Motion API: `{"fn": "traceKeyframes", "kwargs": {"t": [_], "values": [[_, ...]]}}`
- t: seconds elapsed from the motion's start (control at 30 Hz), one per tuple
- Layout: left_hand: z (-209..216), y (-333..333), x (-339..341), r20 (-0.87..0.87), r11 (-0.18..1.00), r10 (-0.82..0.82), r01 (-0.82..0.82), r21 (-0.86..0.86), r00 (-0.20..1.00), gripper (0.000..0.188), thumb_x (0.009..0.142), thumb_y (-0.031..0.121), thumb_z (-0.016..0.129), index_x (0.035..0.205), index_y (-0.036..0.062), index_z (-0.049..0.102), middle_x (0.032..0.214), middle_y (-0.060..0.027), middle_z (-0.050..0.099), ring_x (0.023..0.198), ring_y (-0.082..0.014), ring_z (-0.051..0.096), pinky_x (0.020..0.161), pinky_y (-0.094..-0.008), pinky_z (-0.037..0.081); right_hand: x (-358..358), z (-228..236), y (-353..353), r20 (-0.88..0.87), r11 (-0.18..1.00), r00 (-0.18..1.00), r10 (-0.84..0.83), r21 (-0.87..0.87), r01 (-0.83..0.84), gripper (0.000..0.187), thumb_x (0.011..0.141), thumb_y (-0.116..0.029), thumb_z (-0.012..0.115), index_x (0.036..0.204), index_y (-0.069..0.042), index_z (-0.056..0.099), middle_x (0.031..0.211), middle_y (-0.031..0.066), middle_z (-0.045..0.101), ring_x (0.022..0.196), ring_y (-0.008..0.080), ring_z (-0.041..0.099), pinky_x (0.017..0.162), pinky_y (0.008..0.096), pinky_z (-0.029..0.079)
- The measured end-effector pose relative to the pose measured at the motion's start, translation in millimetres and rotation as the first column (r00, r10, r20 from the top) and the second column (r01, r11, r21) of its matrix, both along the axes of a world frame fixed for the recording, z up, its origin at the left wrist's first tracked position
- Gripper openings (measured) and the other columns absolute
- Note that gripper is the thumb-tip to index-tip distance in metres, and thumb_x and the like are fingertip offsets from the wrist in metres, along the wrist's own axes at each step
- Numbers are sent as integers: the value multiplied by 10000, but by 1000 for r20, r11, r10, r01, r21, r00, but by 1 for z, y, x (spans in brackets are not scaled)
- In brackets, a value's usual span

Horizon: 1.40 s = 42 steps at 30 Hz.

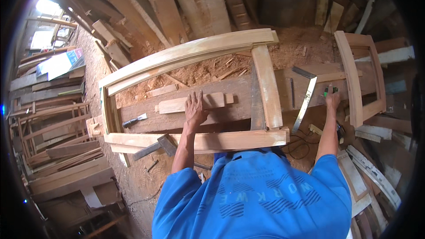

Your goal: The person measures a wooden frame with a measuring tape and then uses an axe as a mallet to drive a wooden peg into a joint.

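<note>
From my remote view I noted the left hand [195,109] palm down, fingers parted, resting across a tenoned wood block [214,101]. The block lay on the plank worktop [241,92], inside the wooden frame's opening [268,87], right of a chisel [134,120]. I saw the right hand [332,99] curled around a small green-and-black tool [327,91], right of a metal square [305,104].
</note>
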<state>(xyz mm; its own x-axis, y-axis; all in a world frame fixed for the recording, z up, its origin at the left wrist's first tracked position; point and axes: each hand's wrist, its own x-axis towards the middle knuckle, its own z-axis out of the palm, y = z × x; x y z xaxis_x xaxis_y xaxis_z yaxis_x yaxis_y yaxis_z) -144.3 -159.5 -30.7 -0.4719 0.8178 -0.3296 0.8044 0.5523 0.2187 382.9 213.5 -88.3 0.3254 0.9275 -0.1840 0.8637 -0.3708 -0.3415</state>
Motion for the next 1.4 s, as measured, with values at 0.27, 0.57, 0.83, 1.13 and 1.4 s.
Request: {"fn": "traceKeyframes", "kwargs": {"t": [0.27,0.57,0.83,1.13,1.4], "values": [[-22,-12,-30,-156,993,-52,67,94,986,666,751,136,705,1400,160,560,1257,-195,576,1209,-396,521,1022,-529,418,-25,4,-11,323,991,937,131,-16,-133,637,977,-513,586,1253,60,624,1227,309,646,1101,470,637,966,536,480],[77,-125,-86,232,849,224,-306,431,947,519,864,147,752,1357,93,599,1395,-186,573,1304,-341,543,1133,-449,438,-240,144,-143,-287,744,689,666,195,-639,329,989,-208,591,1230,11,632,1115,210,693,1056,349,665,934,426,505],[86,-290,-97,-116,974,191,-174,148,975,424,702,108,778,1105,124,648,1052,-167,611,1061,-373,559,891,-443,474,-397,154,-305,-866,65,217,451,-210,-975,341,1004,-327,602,1060,-7,709,912,85,732,812,169,679,733,334,549],[96,-264,-136,337,989,82,-119,91,938,319,772,132,755,1046,54,610,822,-177,657,775,-339,665,718,-440,536,-437,161,-408,-881,-519,-146,451,-125,-846,449,996,-396,574,1172,0,694,1121,198,715,1089,354,663,953,431,509],[78,-147,-67,819,662,-274,-518,541,504,552,807,99,785,1301,-4,563,979,-127,655,865,-243,649,799,-381,547,-493,149,-440,-989,789,-141,40,118,-603,407,971,-390,710,1146,-30,638,975,34,666,919,129,633,821,298,529]]}}
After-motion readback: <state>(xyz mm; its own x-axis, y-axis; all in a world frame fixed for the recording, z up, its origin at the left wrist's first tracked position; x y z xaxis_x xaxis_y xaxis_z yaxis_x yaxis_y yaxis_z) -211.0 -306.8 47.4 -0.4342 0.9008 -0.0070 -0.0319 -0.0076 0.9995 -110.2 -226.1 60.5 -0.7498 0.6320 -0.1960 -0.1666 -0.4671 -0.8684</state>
